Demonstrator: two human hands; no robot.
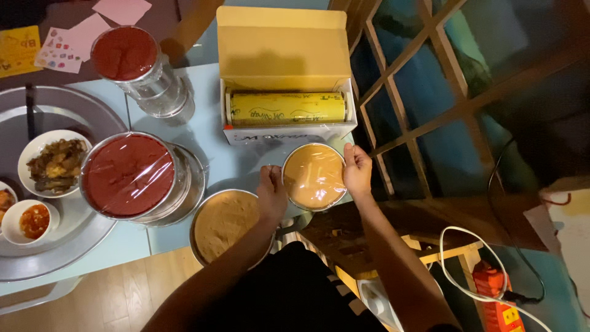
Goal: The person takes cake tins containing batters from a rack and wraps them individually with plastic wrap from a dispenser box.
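A small round steel bowl of tan paste, covered with clear cling film, sits at the table's near right corner. My left hand presses against its left rim and my right hand grips its right rim. Just behind it stands an open cardboard dispenser box with a yellow roll of cling film inside. A larger uncovered bowl of tan paste lies under my left forearm.
A big film-covered container of red paste stands to the left, and another at the back. A large steel tray carries small bowls of food. Cables and a power strip lie on the floor at the right.
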